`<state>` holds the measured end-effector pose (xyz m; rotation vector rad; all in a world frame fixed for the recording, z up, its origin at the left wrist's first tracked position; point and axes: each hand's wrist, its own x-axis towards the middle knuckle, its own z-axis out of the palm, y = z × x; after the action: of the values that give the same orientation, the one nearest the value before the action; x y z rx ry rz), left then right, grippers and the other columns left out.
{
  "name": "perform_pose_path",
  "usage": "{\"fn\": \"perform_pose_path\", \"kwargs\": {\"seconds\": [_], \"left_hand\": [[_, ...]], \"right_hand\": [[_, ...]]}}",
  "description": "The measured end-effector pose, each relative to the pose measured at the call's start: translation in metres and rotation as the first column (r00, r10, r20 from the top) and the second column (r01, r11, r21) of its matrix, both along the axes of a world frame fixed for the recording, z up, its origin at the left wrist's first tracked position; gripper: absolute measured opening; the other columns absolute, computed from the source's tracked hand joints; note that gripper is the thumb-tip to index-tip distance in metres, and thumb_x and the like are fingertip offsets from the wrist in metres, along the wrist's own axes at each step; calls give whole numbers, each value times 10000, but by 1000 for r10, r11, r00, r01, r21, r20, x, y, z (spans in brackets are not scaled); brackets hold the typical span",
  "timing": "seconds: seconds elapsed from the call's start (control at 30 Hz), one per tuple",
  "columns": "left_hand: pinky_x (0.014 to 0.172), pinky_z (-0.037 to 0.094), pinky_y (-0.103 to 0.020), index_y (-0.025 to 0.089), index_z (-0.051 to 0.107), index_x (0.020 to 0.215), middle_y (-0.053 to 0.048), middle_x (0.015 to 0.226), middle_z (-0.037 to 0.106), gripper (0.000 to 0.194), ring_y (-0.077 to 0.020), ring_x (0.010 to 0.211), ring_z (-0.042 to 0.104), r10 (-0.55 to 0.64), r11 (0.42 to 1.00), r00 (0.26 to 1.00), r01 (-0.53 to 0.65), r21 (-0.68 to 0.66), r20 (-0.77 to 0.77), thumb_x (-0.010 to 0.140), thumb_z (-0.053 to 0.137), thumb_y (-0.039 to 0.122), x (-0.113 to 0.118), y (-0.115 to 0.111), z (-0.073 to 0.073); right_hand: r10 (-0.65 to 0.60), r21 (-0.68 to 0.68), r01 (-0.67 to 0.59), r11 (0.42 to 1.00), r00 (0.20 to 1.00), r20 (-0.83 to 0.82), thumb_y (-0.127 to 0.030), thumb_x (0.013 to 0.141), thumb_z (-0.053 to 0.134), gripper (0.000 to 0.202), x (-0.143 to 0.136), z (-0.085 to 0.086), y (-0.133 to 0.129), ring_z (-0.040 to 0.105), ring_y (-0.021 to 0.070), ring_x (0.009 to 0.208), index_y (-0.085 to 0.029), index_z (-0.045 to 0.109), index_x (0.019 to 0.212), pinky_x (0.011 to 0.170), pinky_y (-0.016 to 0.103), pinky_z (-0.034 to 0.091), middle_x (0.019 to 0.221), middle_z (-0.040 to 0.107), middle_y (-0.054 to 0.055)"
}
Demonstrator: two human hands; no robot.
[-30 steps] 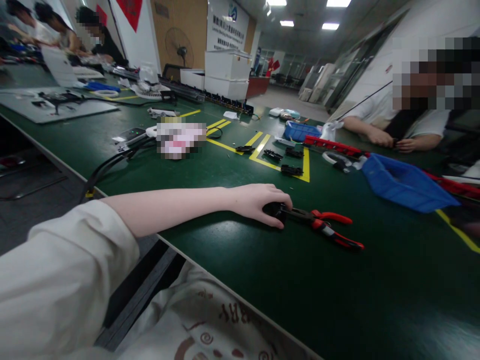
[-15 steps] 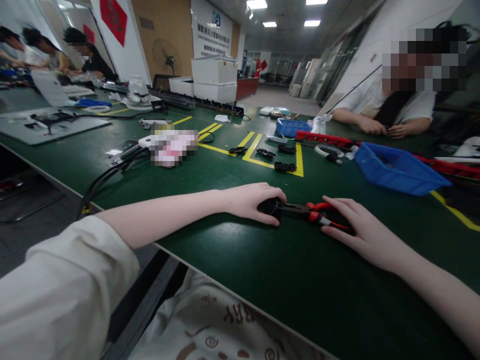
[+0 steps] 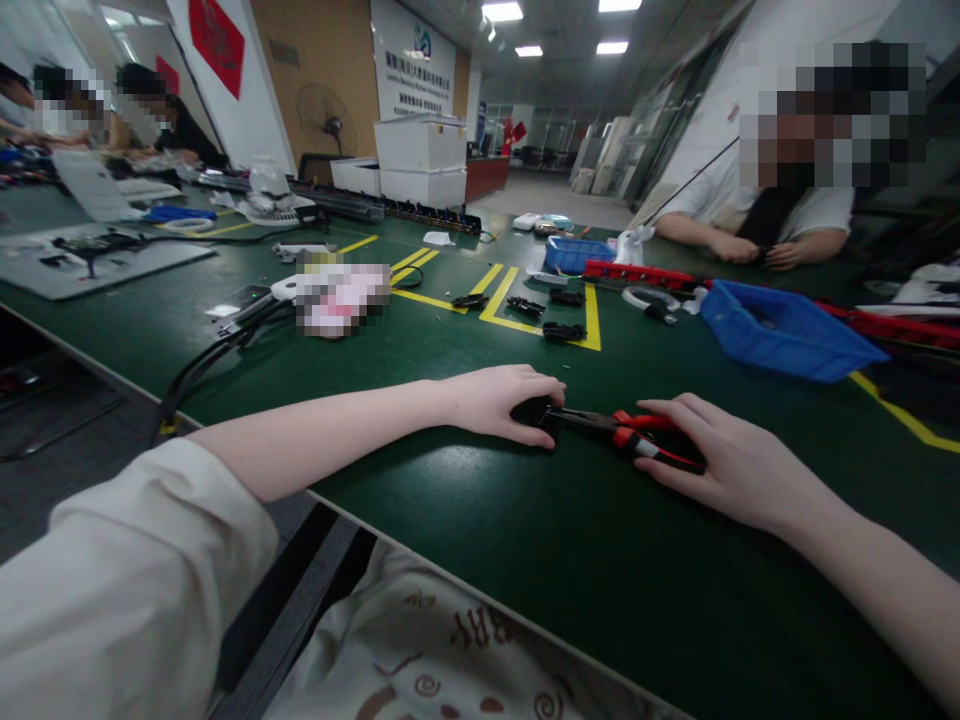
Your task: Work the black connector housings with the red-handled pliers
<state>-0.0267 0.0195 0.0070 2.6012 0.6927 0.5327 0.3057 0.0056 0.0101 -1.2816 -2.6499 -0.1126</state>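
Note:
My left hand [image 3: 499, 405] curls its fingers and thumb around a small black part [image 3: 531, 411], much of it hidden by the hand. Red-handled needle-nose pliers [image 3: 626, 432] lie across my right hand [image 3: 720, 462], which is closed on the grips. The narrow jaws of the pliers reach left and meet the black part at its right end; I cannot tell whether they pinch it. Both hands are low over the green table [image 3: 450, 540]. Beyond them, several small black parts [image 3: 564, 331] lie in and beside a yellow tape outline [image 3: 595, 315].
A blue bin [image 3: 795, 335] stands at right, with a smaller blue bin [image 3: 577, 254] farther back and a red strip [image 3: 637, 273] near it. Black cables [image 3: 217, 345] and a pink blurred object [image 3: 337, 300] lie at left. Across the table sits a person [image 3: 795, 215].
The view has shifted slightly, so the table items sit a little farther left. My hands keep the same hold on the black part and the pliers.

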Motion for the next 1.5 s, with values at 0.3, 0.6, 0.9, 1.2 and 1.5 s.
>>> {"fn": "perform_pose_path", "kwargs": {"seconds": [0.3, 0.6, 0.9, 1.2, 1.5], "left_hand": [[1049, 463, -412, 213, 630, 1160, -106, 1362, 673, 418, -285, 1252, 627, 37, 997, 999, -34, -74, 38, 858, 779, 460, -2, 0, -1], [1047, 474, -422, 205, 605, 1193, -106, 1346, 674, 475, -291, 1255, 633, 50, 994, 997, -44, -105, 60, 844, 787, 471, -2, 0, 1], [1086, 459, -466, 206, 616, 1245, -154, 1418, 655, 487, -310, 1278, 635, -4, 999, 1000, 4, 47, -3, 850, 802, 423, -2, 1, 1], [1154, 458, -454, 181, 632, 1258, -185, 1491, 573, 431, -298, 1388, 570, -76, 991, 997, 73, 112, 21, 892, 766, 366, -3, 2, 0], [1034, 522, -398, 183, 653, 1220, -133, 1326, 674, 486, -278, 1219, 671, -10, 999, 1000, 10, 43, -4, 846, 802, 455, -5, 4, 7]], "right_hand": [[2, 2, -2, 1000, 999, 43, -726, 910, 464, 605, -6, 5, -6, 686, 260, 751, -181, 638, 1109, 633, 376, 519, 993, 704, 134], [-34, -8, 34, 999, 999, -20, -735, 907, 439, 622, -8, 7, -10, 679, 263, 699, -167, 642, 1060, 599, 383, 508, 868, 703, 119], [-74, -14, 74, 997, 997, 17, -754, 862, 464, 593, -10, 7, -11, 671, 268, 666, -206, 630, 1017, 575, 373, 474, 803, 700, 93], [-55, 96, 49, 994, 997, 62, -795, 845, 462, 647, -6, 3, -11, 615, 243, 595, -199, 646, 1018, 534, 344, 415, 765, 692, 84], [24, 387, -88, 918, 985, 169, -659, 925, 473, 582, -16, 10, -21, 487, 195, 579, -128, 688, 1024, 591, 344, 349, 837, 726, 141]]}}
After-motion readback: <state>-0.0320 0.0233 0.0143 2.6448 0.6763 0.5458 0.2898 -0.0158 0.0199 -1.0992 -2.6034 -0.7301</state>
